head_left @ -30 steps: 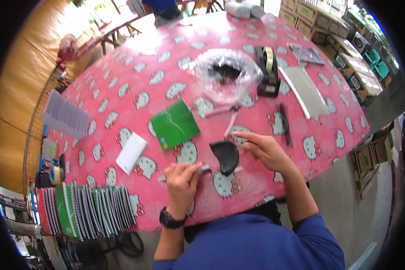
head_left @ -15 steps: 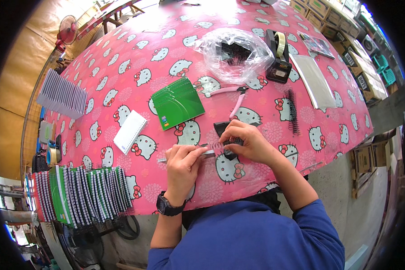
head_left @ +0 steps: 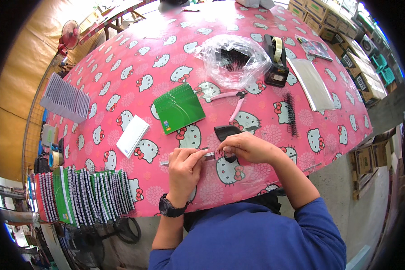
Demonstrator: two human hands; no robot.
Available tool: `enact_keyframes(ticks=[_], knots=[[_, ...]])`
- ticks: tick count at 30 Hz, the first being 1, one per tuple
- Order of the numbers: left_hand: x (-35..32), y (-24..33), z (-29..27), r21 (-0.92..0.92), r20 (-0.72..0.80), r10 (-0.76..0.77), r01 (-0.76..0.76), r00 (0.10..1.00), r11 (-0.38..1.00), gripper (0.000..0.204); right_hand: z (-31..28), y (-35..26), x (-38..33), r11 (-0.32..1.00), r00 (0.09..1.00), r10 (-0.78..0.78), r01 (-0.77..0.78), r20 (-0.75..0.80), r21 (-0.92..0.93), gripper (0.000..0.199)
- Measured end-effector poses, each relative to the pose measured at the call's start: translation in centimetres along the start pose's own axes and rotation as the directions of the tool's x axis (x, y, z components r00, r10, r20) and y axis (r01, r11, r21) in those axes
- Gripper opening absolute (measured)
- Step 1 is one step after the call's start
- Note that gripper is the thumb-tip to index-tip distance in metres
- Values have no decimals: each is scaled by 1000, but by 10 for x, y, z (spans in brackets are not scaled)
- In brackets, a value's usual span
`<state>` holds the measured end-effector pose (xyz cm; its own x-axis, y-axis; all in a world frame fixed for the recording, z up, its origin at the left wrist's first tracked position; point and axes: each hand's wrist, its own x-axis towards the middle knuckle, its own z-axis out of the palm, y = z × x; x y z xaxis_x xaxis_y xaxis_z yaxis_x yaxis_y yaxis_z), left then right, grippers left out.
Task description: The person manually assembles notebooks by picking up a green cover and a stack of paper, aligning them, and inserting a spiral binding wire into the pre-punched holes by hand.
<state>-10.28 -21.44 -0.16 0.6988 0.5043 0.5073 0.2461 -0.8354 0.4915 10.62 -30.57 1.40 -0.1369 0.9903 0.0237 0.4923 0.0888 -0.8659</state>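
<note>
My left hand [head_left: 185,165], with a black watch at its wrist, is closed on a thin silver-grey strip-like piece [head_left: 165,163] lying along the table. What this piece is cannot be made out. My right hand [head_left: 252,147] is pinched at a small dark spiral wire coil [head_left: 219,153], just beyond the strip's right end. A black block-like object [head_left: 226,131] lies beside and partly under the right fingers. Above my hands are pink-handled cutting pliers [head_left: 236,106], lying spread, and a stack of green spiral notebooks [head_left: 181,110]. A white spiral notepad [head_left: 133,136] lies to the left.
A clear plastic bag [head_left: 211,67] of black coils and a tape dispenser [head_left: 276,74] stand farther back. Loose black coils [head_left: 291,116] and a clear-wrapped pack [head_left: 311,85] lie at right. Rows of spiral notebooks [head_left: 94,195] line the pink table's [head_left: 166,198] left edge.
My right hand has moved slightly left and down toward my left hand, its fingers now covering more of the coil. The left hand keeps its grip. The whole view has shifted slightly.
</note>
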Motion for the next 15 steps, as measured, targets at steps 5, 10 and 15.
enact_keyframes(ticks=[5,10,15], knots=[[2,15,2,18,19,7,-7,1000,1000,36,15,6,-6,972,961,-234,226,-145,-68,34],[-6,15,0,60,176,26,-38,984,997,24,-8,13,-4,996,997,-44,38,-65,-84,41],[0,17,-5,-99,46,102,-97,994,990,20,-15,44,-7,841,984,-135,176,116,-511,71]])
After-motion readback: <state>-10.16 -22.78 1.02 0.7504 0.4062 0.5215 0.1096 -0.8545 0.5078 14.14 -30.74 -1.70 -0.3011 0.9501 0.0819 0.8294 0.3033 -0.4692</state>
